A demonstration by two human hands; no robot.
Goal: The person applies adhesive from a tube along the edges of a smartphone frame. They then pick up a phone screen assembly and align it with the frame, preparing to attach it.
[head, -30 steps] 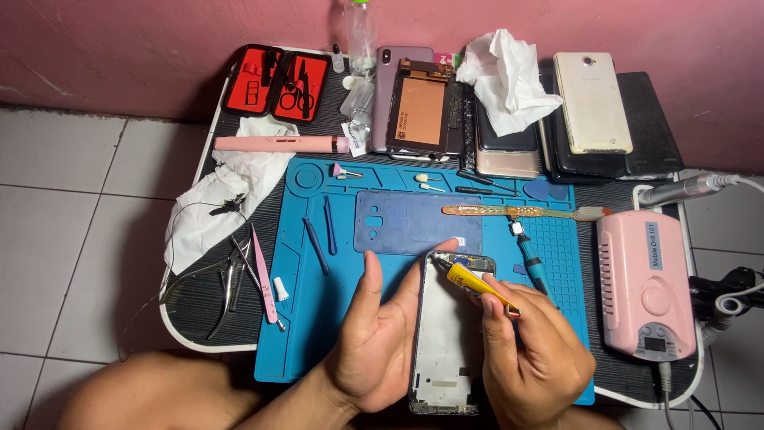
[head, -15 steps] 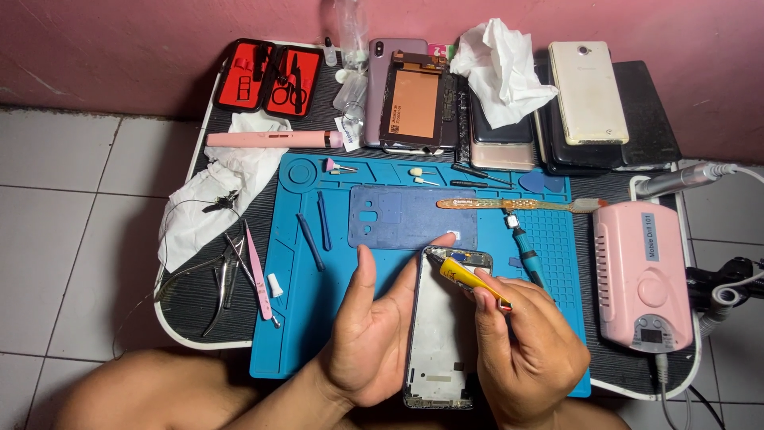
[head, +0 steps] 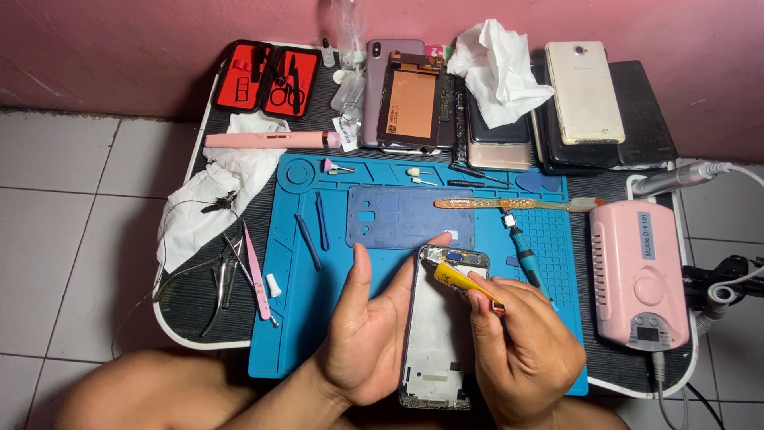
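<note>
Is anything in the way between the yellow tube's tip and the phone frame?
Nothing visible. The right hand holds the yellow tube with its tip at the phone frame's top edge, and the left hand steadies the frame from the side.

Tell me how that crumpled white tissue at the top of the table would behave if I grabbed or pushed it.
The crumpled white tissue looks soft and floppy, so it would probably collapse and change shape in a grip rather than lift as one piece. It seems very light, so a push would likely slide or tumble it. It rests across the stacked phones, so dragging it might catch an edge.
</note>
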